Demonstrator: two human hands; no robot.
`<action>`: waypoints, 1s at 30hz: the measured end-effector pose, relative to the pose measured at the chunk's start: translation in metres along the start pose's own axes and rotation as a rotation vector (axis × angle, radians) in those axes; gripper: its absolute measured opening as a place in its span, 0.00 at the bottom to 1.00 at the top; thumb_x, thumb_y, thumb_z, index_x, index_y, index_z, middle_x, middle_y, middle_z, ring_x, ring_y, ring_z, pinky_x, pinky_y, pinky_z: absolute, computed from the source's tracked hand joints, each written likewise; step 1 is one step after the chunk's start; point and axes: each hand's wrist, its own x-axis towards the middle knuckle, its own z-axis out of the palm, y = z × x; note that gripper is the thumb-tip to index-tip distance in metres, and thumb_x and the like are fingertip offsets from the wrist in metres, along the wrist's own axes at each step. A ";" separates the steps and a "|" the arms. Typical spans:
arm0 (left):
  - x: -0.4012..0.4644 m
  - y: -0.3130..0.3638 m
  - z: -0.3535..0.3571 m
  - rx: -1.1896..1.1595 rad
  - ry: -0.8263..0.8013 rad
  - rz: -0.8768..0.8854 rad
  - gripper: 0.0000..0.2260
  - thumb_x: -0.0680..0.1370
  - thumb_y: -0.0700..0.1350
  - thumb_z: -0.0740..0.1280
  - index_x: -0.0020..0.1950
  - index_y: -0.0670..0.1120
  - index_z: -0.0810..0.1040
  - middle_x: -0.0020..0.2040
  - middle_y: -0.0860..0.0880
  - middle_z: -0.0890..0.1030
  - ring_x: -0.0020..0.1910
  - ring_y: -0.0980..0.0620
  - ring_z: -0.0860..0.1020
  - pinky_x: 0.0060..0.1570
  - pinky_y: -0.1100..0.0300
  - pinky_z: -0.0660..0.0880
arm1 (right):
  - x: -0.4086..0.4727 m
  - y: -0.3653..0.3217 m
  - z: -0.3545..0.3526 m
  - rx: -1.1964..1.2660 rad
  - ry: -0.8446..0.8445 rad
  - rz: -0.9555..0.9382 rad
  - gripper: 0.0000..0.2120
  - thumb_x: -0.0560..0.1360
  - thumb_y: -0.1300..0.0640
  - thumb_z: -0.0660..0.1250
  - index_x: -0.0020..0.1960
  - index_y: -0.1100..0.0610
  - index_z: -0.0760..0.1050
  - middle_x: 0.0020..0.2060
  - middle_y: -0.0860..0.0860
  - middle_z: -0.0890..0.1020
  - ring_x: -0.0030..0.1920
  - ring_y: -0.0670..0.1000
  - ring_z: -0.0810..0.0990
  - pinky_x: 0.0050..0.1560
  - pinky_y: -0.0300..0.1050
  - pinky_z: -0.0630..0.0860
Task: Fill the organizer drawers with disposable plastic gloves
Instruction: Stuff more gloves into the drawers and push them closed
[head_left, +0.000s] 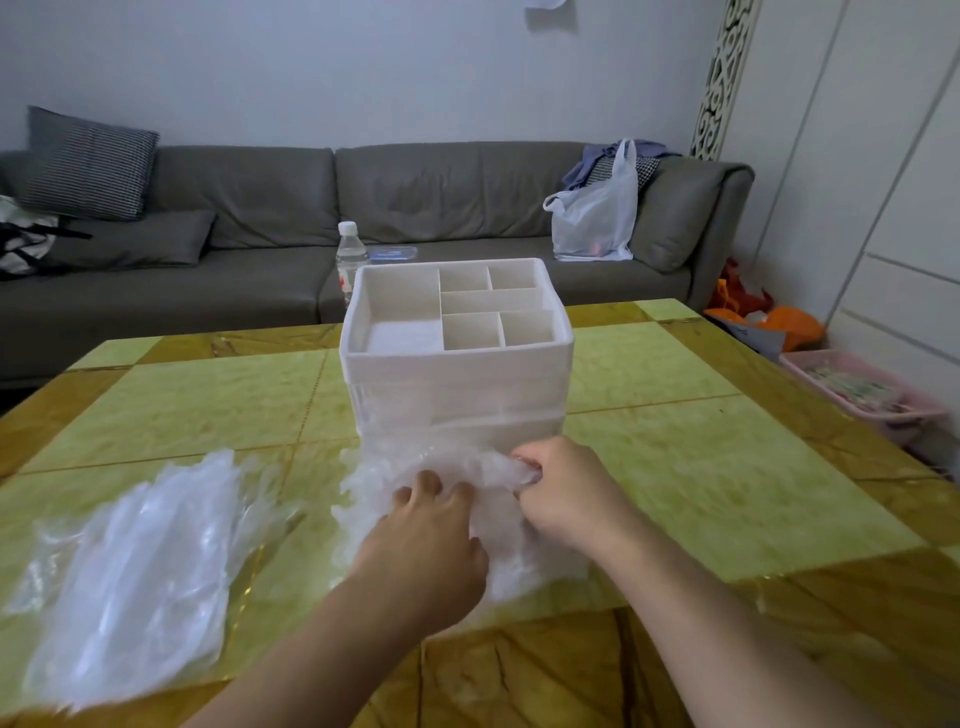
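Hands work at the base of the white plastic desktop organizer (457, 353), which stands on the green-and-amber tiled table (701, 467). Left hand (431, 540) presses with spread, slightly bent fingers on a crumpled bunch of clear disposable plastic gloves (467, 467) lying against the organizer's lowest front. Right hand (566, 493) pinches the same bunch, fingers curled. A second, flatter pile of clear gloves (140, 571) lies well apart, at the left.
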 end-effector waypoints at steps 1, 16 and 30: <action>0.004 -0.001 0.000 0.007 -0.015 -0.008 0.21 0.82 0.53 0.59 0.75 0.52 0.65 0.72 0.47 0.65 0.70 0.45 0.68 0.64 0.51 0.74 | 0.000 0.000 0.001 -0.012 0.005 -0.001 0.11 0.73 0.63 0.63 0.42 0.54 0.83 0.35 0.50 0.85 0.38 0.52 0.84 0.35 0.45 0.78; 0.036 -0.012 0.009 0.043 -0.114 0.079 0.23 0.84 0.53 0.57 0.80 0.56 0.63 0.73 0.47 0.74 0.72 0.44 0.71 0.68 0.50 0.73 | -0.002 -0.005 -0.005 -0.331 0.217 0.049 0.04 0.74 0.64 0.64 0.44 0.61 0.78 0.32 0.51 0.72 0.34 0.59 0.74 0.34 0.45 0.72; 0.037 -0.022 0.016 0.186 -0.196 0.167 0.28 0.76 0.52 0.54 0.75 0.50 0.71 0.71 0.45 0.73 0.72 0.42 0.68 0.73 0.49 0.66 | -0.024 -0.036 0.025 -0.354 -0.194 -0.018 0.08 0.74 0.66 0.62 0.42 0.56 0.76 0.44 0.54 0.80 0.42 0.55 0.80 0.36 0.42 0.73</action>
